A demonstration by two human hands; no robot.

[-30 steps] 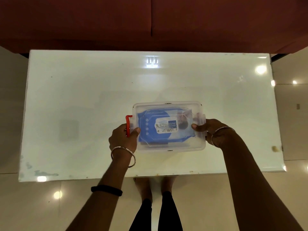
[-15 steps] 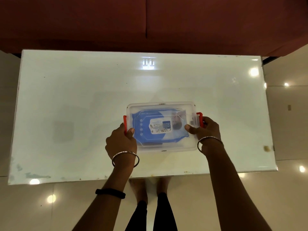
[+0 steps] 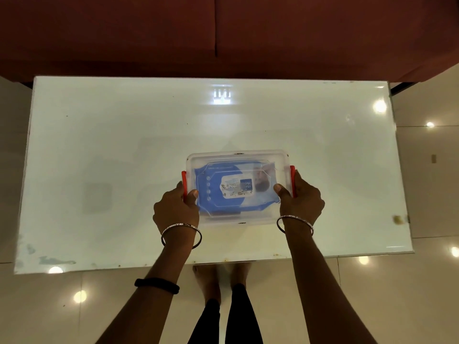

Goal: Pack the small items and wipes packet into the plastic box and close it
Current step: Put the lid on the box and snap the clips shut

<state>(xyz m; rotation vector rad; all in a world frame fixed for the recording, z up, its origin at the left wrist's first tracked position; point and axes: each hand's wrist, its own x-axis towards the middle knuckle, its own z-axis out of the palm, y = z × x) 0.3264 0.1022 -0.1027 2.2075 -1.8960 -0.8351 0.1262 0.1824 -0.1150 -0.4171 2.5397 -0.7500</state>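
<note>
A clear plastic box (image 3: pixel 238 157) with its lid on sits on the white table, near the front edge. Through the lid I see a blue wipes packet (image 3: pixel 213 175) with a white label lying flat inside. Small items are not visible under it. A red latch (image 3: pixel 184 180) lies against the box's left end and another red latch (image 3: pixel 293 177) against its right end. My left hand (image 3: pixel 176 209) grips the left end with the thumb on the lid. My right hand (image 3: pixel 300 202) grips the right end the same way.
The glossy white table (image 3: pixel 124 145) reflects ceiling lights. A dark red sofa (image 3: pixel 223 33) runs along its far side. A small brownish mark (image 3: pixel 398 219) sits at the table's right edge. My feet (image 3: pixel 221 276) stand on the tiled floor below the front edge.
Both red latches have swung down flat against the box's ends. My hands went from working the latches to holding the box's two ends.
</note>
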